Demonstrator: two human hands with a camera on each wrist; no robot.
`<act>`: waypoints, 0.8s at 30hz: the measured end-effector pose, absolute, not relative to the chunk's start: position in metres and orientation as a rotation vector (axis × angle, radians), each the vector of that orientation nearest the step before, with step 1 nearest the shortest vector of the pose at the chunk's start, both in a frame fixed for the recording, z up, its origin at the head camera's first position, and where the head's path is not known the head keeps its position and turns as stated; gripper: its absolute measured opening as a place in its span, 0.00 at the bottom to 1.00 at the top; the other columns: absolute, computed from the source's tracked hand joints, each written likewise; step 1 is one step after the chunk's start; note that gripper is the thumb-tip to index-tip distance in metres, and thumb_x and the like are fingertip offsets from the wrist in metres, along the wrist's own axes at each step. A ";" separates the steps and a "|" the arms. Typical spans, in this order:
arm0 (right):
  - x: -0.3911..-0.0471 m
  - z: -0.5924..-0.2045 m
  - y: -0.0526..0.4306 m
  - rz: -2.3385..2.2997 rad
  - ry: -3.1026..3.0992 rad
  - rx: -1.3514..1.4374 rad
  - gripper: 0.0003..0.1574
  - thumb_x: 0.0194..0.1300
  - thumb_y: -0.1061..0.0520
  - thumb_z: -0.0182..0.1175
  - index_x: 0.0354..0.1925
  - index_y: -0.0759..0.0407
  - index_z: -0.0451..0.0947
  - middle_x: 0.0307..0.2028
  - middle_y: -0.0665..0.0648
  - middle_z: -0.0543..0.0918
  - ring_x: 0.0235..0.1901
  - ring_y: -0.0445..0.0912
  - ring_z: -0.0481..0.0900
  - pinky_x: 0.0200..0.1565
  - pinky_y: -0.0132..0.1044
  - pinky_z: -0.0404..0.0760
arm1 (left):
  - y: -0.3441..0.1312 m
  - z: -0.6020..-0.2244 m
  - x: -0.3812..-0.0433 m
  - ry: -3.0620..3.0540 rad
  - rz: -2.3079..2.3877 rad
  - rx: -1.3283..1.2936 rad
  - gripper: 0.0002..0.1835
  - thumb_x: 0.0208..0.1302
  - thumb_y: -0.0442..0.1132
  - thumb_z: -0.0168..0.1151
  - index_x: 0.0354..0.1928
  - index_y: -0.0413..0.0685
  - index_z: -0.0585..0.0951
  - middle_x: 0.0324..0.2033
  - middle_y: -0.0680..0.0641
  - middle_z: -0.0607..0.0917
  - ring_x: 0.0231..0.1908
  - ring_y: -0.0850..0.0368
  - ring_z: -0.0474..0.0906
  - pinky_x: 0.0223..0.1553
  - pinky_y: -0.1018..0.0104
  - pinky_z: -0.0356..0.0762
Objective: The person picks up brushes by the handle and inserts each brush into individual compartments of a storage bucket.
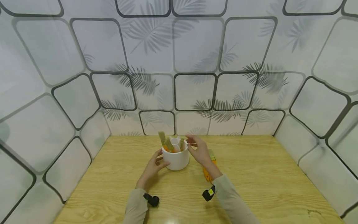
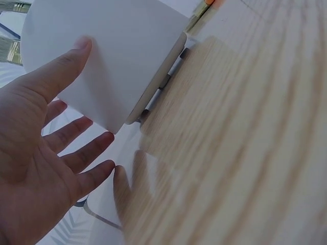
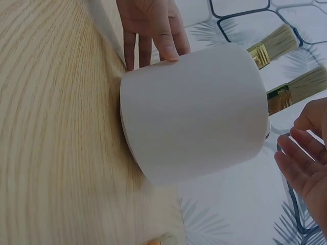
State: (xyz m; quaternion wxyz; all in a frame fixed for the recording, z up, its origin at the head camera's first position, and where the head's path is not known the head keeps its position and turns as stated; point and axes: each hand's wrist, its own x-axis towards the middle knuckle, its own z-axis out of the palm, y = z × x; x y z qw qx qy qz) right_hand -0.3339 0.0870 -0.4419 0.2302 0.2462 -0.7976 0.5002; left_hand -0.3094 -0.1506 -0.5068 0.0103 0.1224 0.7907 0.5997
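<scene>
A white round pot [image 1: 178,161] stands upright on the table, with several paintbrushes [image 1: 162,138] in it, bristles up. A white tube-like piece [image 1: 175,142] sits among them. My left hand [image 1: 152,168] holds the pot at its left side; in the left wrist view the thumb [image 2: 66,66] lies on the near wall and the fingers spread toward the far side. At the rim's right side is my right hand [image 1: 198,151], fingers loosely bent. The right wrist view has this hand [image 3: 309,153] just beyond the rim, beside the brush bristles [image 3: 304,87], with nothing visible in its grasp.
Orange-handled paintbrushes [image 1: 207,174] lie on the wooden table [image 1: 251,180], partly under my right forearm. Patterned wall covering [image 1: 193,93] encloses the table at the back and both sides.
</scene>
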 end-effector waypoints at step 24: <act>-0.300 -0.424 0.092 1.372 -2.137 0.634 0.16 0.55 0.77 0.57 0.45 0.74 0.76 0.38 0.70 0.81 0.37 0.59 0.81 0.38 0.47 0.84 | -0.150 -0.487 -0.291 2.448 1.822 0.410 0.42 0.60 0.39 0.63 0.71 0.44 0.51 0.67 0.33 0.57 0.64 0.32 0.56 0.63 0.40 0.60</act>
